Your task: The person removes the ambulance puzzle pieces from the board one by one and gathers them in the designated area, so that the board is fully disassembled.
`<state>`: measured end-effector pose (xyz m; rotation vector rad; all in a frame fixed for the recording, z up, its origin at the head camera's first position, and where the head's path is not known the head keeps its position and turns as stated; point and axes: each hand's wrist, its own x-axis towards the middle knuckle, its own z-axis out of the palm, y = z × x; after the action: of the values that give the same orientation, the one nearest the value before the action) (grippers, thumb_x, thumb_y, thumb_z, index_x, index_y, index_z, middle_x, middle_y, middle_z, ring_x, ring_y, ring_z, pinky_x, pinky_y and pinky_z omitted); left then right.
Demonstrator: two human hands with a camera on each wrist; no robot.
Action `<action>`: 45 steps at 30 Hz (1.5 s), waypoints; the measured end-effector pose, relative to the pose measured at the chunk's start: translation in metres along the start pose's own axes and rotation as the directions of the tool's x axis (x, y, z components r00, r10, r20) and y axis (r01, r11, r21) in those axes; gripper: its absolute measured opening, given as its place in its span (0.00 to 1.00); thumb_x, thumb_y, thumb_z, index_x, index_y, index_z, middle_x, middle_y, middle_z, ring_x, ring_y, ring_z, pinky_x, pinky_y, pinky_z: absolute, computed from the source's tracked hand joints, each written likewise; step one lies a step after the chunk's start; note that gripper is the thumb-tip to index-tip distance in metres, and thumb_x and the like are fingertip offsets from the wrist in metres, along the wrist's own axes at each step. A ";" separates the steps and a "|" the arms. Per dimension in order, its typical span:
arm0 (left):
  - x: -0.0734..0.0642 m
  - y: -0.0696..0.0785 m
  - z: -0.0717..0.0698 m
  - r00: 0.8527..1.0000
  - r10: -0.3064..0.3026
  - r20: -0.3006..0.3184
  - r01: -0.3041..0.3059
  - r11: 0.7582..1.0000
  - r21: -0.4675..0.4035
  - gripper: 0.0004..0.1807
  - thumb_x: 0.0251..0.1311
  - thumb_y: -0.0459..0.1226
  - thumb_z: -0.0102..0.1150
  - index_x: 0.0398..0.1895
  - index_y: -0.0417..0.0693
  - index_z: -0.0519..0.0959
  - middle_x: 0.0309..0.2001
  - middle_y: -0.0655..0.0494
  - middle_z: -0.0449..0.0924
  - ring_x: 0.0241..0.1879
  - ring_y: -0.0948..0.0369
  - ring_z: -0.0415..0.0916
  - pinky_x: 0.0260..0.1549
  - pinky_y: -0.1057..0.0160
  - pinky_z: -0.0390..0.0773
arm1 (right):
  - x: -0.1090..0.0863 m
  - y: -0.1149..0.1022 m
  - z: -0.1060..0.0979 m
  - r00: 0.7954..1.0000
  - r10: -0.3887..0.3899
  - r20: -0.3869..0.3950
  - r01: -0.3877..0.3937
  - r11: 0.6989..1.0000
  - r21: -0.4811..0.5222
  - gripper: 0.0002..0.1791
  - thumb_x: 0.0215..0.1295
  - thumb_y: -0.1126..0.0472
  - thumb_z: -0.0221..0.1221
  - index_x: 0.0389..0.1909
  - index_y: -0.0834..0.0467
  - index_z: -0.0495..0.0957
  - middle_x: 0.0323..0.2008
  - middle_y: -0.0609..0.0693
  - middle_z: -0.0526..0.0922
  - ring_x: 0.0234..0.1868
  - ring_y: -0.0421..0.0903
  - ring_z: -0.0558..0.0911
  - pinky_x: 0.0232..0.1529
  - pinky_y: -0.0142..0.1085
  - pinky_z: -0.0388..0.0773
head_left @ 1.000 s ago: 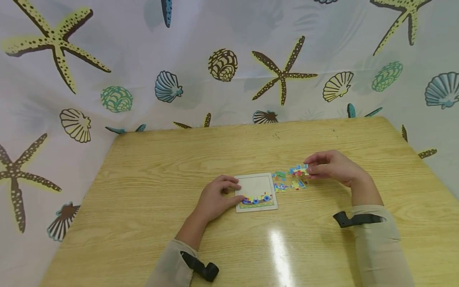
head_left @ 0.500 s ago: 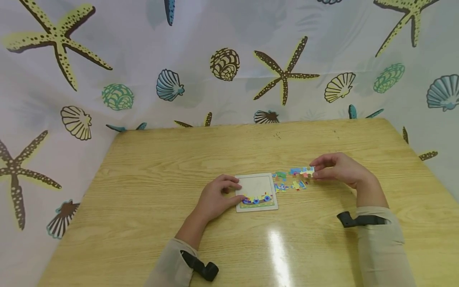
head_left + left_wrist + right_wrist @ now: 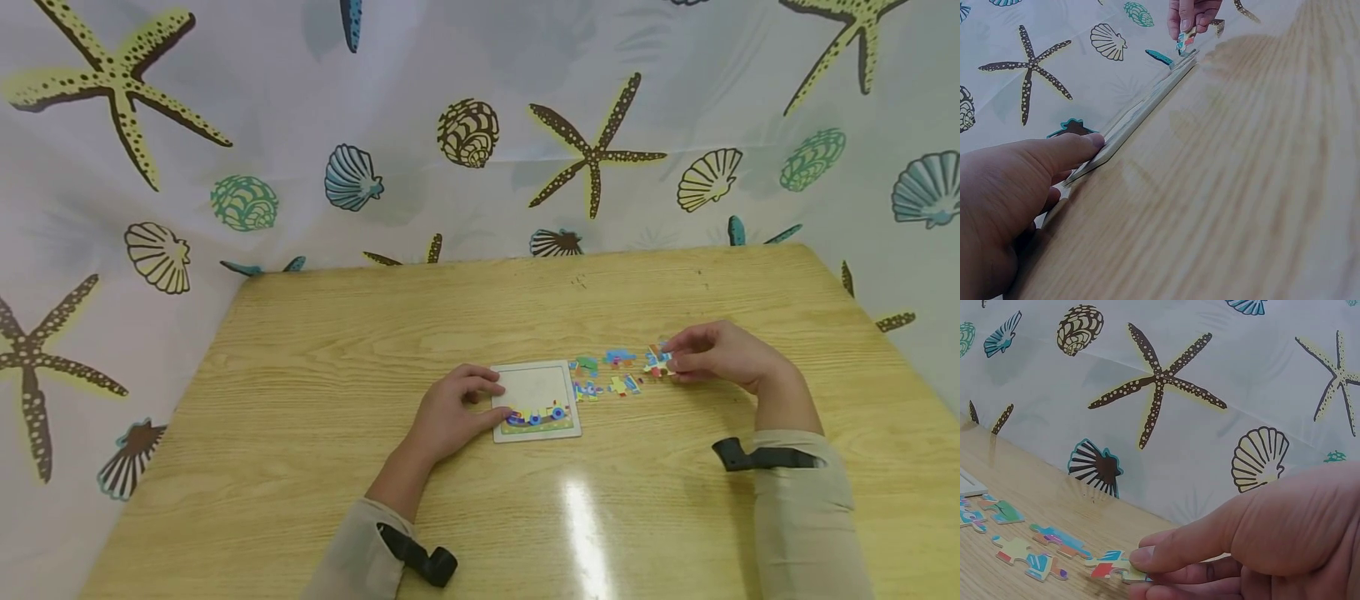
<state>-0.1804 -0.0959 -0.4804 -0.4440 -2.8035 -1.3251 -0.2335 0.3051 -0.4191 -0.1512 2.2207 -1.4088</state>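
Observation:
A square puzzle board (image 3: 534, 379) lies on the table, with train pieces along its lower part and a bare upper part. My left hand (image 3: 459, 414) rests on the board's left side, thumb and fingers apart. In the left wrist view the thumb lies on the edge of the board (image 3: 1141, 115). My right hand (image 3: 723, 354) pinches a jigsaw piece (image 3: 1107, 565) with blue, red and white print between thumb and fingers, at the right end of the loose pieces. Its gripped edge is hidden by the fingertips.
Several loose jigsaw pieces lie right of the board: a green one (image 3: 587, 365), a blue one (image 3: 619, 357) and a yellow one (image 3: 618, 385) among them. The wooden table (image 3: 360, 350) meets a cloth backdrop (image 3: 420, 83) with starfish and shells.
My right hand has moved to the right with the jigsaw piece, away from the blue piece beside it, and the held piece has turned. My left hand and the board have stayed put.

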 end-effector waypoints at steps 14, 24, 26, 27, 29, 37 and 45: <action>0.000 -0.001 0.000 1.000 0.009 -0.008 -0.009 1.000 -0.017 0.13 0.52 0.46 0.76 0.40 0.53 0.88 0.53 0.64 0.80 0.45 0.62 0.77 0.47 0.58 0.78 | 0.000 0.004 -0.001 0.998 0.068 -0.007 -0.069 0.995 -0.078 0.22 0.68 0.66 0.61 0.58 0.74 0.73 0.37 0.48 0.85 0.36 0.39 0.85 0.42 0.34 0.85; 0.001 0.000 -0.001 1.000 0.003 -0.003 -0.003 1.000 -0.024 0.14 0.52 0.44 0.76 0.40 0.52 0.89 0.53 0.64 0.80 0.45 0.62 0.77 0.47 0.59 0.78 | -0.002 -0.001 -0.002 0.991 0.114 -0.073 -0.126 0.975 -0.184 0.24 0.65 0.64 0.64 0.57 0.73 0.73 0.38 0.53 0.86 0.31 0.41 0.85 0.37 0.35 0.85; 0.001 0.000 -0.001 1.000 0.003 -0.001 -0.003 1.000 -0.027 0.13 0.52 0.44 0.76 0.40 0.52 0.89 0.53 0.63 0.80 0.45 0.61 0.77 0.48 0.59 0.78 | -0.002 -0.001 -0.002 0.989 0.123 -0.078 -0.136 0.972 -0.191 0.23 0.64 0.62 0.65 0.55 0.72 0.74 0.36 0.52 0.86 0.31 0.41 0.85 0.37 0.36 0.85; 0.001 0.001 -0.002 1.000 0.004 0.000 -0.004 1.000 -0.029 0.13 0.52 0.44 0.76 0.40 0.52 0.89 0.53 0.63 0.80 0.45 0.61 0.77 0.48 0.58 0.78 | -0.002 -0.001 -0.002 0.989 0.124 -0.081 -0.138 0.972 -0.191 0.23 0.64 0.62 0.65 0.55 0.72 0.74 0.36 0.51 0.86 0.31 0.41 0.85 0.37 0.36 0.85; 0.001 0.001 -0.002 1.000 0.006 0.000 -0.006 1.000 -0.029 0.13 0.52 0.44 0.76 0.40 0.52 0.89 0.53 0.63 0.81 0.45 0.61 0.78 0.48 0.58 0.78 | -0.003 0.000 -0.004 0.989 0.120 -0.086 -0.134 0.974 -0.180 0.24 0.64 0.60 0.66 0.54 0.71 0.74 0.35 0.50 0.86 0.31 0.41 0.86 0.38 0.36 0.85; 0.000 0.001 -0.001 1.000 0.004 0.001 -0.004 0.999 -0.033 0.12 0.52 0.44 0.76 0.40 0.52 0.89 0.53 0.63 0.81 0.45 0.62 0.77 0.48 0.59 0.78 | -0.004 0.003 -0.007 0.994 0.064 -0.085 -0.072 0.993 -0.094 0.26 0.67 0.56 0.64 0.58 0.70 0.72 0.38 0.51 0.83 0.35 0.40 0.85 0.41 0.35 0.85; 0.000 0.001 -0.001 1.000 0.002 0.002 -0.002 1.000 -0.030 0.12 0.53 0.44 0.75 0.40 0.53 0.88 0.53 0.64 0.80 0.46 0.61 0.78 0.48 0.58 0.78 | -0.001 0.000 -0.004 0.997 -0.032 -0.069 0.028 0.999 -0.046 0.26 0.69 0.53 0.63 0.57 0.68 0.72 0.43 0.54 0.82 0.41 0.42 0.86 0.44 0.36 0.85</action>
<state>-0.1803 -0.0957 -0.4788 -0.4498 -2.7874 -1.3692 -0.2345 0.3088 -0.4175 -0.1536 2.3176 -1.4001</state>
